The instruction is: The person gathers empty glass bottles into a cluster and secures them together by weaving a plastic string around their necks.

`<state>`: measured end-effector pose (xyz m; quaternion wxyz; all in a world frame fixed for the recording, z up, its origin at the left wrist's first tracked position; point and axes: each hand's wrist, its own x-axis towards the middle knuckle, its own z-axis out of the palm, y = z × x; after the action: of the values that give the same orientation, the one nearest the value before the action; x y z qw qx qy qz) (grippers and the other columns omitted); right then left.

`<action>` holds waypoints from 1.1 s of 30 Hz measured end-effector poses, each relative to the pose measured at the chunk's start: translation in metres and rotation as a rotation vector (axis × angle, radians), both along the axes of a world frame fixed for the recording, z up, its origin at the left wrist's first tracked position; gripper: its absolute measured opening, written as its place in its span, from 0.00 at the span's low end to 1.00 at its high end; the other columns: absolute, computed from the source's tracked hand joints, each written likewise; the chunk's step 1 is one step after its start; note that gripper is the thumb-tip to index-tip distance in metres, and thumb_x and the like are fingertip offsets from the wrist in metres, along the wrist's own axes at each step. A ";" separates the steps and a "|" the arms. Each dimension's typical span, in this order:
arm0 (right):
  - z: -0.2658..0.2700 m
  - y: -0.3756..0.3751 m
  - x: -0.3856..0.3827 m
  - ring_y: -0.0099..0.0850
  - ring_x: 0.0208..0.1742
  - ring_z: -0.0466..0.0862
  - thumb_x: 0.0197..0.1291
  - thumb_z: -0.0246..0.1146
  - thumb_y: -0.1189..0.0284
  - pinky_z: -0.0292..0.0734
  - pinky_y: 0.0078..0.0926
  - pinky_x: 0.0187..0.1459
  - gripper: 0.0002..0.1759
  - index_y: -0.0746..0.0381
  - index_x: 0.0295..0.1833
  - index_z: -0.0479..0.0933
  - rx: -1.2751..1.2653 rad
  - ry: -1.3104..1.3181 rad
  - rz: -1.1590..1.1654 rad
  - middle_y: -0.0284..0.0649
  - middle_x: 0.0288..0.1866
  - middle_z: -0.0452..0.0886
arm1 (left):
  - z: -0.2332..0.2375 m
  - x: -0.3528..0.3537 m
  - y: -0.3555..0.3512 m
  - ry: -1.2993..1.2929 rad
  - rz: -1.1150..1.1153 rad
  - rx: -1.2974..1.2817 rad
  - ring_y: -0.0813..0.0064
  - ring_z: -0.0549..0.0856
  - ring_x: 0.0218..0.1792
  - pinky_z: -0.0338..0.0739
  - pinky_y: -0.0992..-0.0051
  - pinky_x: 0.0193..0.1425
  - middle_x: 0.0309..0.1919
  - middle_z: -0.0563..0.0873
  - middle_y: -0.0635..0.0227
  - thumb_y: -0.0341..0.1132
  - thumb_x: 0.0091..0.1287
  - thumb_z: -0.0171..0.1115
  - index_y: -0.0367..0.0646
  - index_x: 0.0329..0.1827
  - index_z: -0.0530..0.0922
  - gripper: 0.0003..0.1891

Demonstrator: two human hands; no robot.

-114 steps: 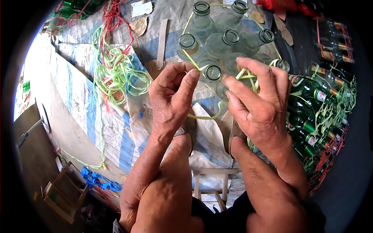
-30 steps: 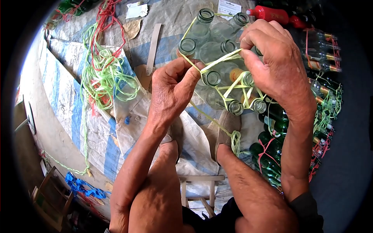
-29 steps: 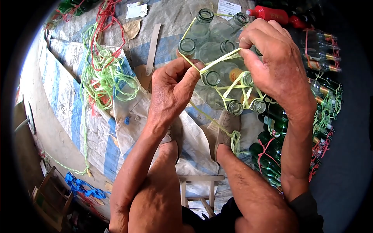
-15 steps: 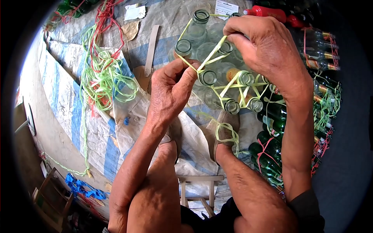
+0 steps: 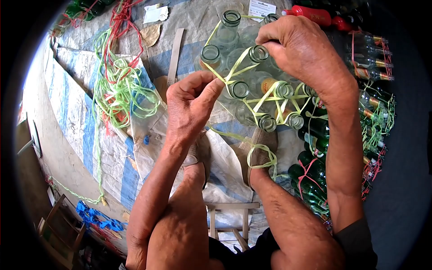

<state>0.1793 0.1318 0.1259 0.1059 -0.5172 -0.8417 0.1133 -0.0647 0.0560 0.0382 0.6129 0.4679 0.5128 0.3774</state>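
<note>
A cluster of clear glass bottles (image 5: 227,38) stands upright in front of me, with pale yellow-green plastic twine (image 5: 269,95) laced between their necks. My left hand (image 5: 191,103) pinches the twine between thumb and forefinger, left of a front bottle neck (image 5: 239,90). From that pinch, strands run up to another bottle neck (image 5: 258,54), where the twine is looped just below the rim. My right hand (image 5: 310,58) is just above that neck, its fingers curled closed; what they hold, if anything, is hidden. A loose tail of twine (image 5: 225,133) hangs toward my right foot.
Tangled green twine (image 5: 128,92) and red twine (image 5: 120,31) lie at the left. Tied green bottles (image 5: 310,175) lie at the right, near a red bottle (image 5: 310,15). A flat strip (image 5: 175,56) lies on the striped sheet (image 5: 155,67). Blue ties (image 5: 96,218) sit lower left.
My left hand has shifted slightly left and down with the pinched twine. The strand my right hand was pulling up is now around the bottle neck below its fingers.
</note>
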 end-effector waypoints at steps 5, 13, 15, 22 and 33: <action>0.006 -0.010 -0.004 0.49 0.45 0.93 0.64 0.70 0.74 0.85 0.44 0.50 0.08 0.64 0.46 0.90 0.006 -0.045 -0.052 0.49 0.41 0.92 | 0.004 -0.001 -0.005 0.001 0.086 0.027 0.91 0.78 0.33 0.72 0.83 0.36 0.32 0.86 0.81 0.32 0.76 0.77 0.33 0.48 0.91 0.08; 0.014 -0.090 -0.031 0.44 0.45 0.87 0.57 0.80 0.76 0.83 0.41 0.51 0.18 0.66 0.53 0.88 0.138 0.217 -0.186 0.44 0.45 0.88 | 0.022 -0.004 0.001 0.190 0.080 0.183 0.92 0.78 0.31 0.74 0.83 0.36 0.27 0.87 0.78 0.28 0.74 0.76 0.33 0.47 0.91 0.06; 0.009 -0.104 -0.045 0.41 0.54 0.84 0.51 0.84 0.70 0.78 0.40 0.56 0.23 0.64 0.52 0.89 0.078 0.204 -0.222 0.39 0.48 0.87 | 0.021 -0.002 0.001 0.203 0.086 0.226 0.92 0.78 0.31 0.75 0.82 0.35 0.27 0.86 0.78 0.28 0.74 0.76 0.33 0.46 0.91 0.06; -0.016 -0.108 -0.053 0.36 0.52 0.79 0.47 0.84 0.67 0.68 0.42 0.56 0.20 0.55 0.46 0.87 0.144 0.184 -0.269 0.30 0.41 0.83 | 0.029 -0.003 0.002 0.286 0.090 0.282 0.91 0.78 0.29 0.74 0.82 0.34 0.25 0.84 0.77 0.27 0.72 0.76 0.34 0.45 0.90 0.04; -0.015 -0.108 -0.050 0.36 0.52 0.81 0.49 0.83 0.69 0.69 0.41 0.58 0.20 0.55 0.49 0.88 0.119 0.206 -0.263 0.30 0.40 0.85 | 0.029 -0.010 0.002 0.368 0.083 0.360 0.89 0.78 0.28 0.74 0.80 0.33 0.24 0.84 0.75 0.26 0.71 0.77 0.36 0.45 0.91 0.04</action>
<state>0.1295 0.0237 0.1106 0.2358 -0.6014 -0.7566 0.1009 -0.0743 0.0584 0.0676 0.4003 0.6088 0.5589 0.3959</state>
